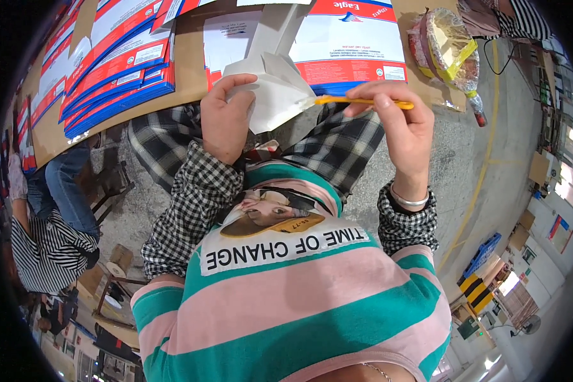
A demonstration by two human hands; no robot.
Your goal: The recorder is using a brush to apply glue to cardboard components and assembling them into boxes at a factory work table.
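Note:
My left hand (228, 118) grips the near left edge of a white folded card piece (274, 95), thumb and fingers closed on it. The card has open flaps and stands at the table's near edge, above my lap. In my right hand (404, 124) is a thin brush with a yellow handle (363, 101), pinched between thumb and fingers and pointing left. Its pale tip touches or nearly touches the right edge of the card's flap. Just beyond lies a flat printed sheet (350, 51) in red, white and blue; another printed piece (229, 38) is partly behind the card.
Stacks of flat red, white and blue printed cartons (121, 76) cover the left of the brown table (191, 63). At its right corner sits a plastic-wrapped bowl (442, 48) with yellow tape. Another person in a striped top (51, 254) is at the left.

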